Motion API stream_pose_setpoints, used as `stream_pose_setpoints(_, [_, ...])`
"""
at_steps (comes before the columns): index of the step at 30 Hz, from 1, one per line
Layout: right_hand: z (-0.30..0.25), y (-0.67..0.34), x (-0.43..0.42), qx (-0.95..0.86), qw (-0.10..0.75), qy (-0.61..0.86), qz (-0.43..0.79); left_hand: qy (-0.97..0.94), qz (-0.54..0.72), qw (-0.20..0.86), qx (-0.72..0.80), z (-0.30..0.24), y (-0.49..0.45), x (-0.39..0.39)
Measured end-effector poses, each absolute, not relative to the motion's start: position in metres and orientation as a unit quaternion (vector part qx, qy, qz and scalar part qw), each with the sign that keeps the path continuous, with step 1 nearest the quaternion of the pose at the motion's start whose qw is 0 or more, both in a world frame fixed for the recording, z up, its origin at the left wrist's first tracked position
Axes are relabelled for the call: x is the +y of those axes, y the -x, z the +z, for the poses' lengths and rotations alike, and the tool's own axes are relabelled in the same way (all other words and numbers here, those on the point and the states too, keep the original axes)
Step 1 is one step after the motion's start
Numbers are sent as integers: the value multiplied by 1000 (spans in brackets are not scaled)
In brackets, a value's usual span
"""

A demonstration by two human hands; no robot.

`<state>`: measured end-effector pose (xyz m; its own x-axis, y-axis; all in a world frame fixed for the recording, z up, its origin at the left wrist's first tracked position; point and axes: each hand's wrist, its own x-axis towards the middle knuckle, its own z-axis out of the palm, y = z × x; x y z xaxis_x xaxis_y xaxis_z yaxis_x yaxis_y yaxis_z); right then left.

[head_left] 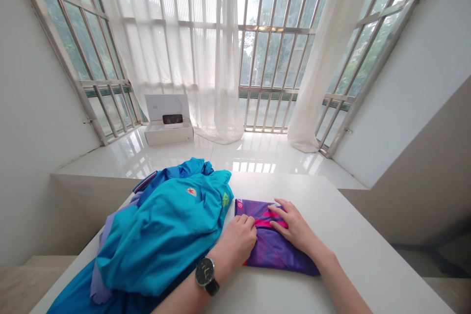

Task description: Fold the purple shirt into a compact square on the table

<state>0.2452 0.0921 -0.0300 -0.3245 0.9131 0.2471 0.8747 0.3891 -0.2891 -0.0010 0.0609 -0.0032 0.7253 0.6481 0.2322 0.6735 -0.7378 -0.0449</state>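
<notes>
A folded purple and pink sports shirt (279, 255) lies on the white table in front of me. My left hand (241, 238), with a black watch on its wrist, is closed at the shirt's left side; its curled fingertips meet the fabric and are partly hidden. Over the upper right part of the shirt, my right hand (290, 221) rests with its fingers spread. Left of both hands lies a loose heap of clothes, topped by a teal sports shirt (162, 240) with a small star badge. Blue and lilac cloth (105, 250) shows beneath it.
A white table (353, 265) holds the clothes. Behind it, on the glossy window sill (257, 154), stands an open white box (169, 135) with a dark phone-like device (172, 118) on it. Sheer white curtains (228, 73) hang before barred windows.
</notes>
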Motion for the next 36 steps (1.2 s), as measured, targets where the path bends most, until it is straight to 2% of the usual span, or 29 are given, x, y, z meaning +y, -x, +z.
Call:
stream_pose_setpoints(15, [-23, -242, 87, -803, 226, 533, 145, 941, -74, 75, -322, 9, -5, 49])
stream_pose_setpoints(24, [-20, -240, 85, -801, 210, 539, 154, 941, -109, -88, -309, 15, 11, 46])
stream_pose_setpoints(31, [-16, -236, 82, -803, 220, 530, 162, 948, -53, -13, -314, 12, 3, 35])
stream_pose_setpoints(36, [-11, -232, 79, -806, 231, 517, 170, 951, -44, -48, -302, 12, 10, 39])
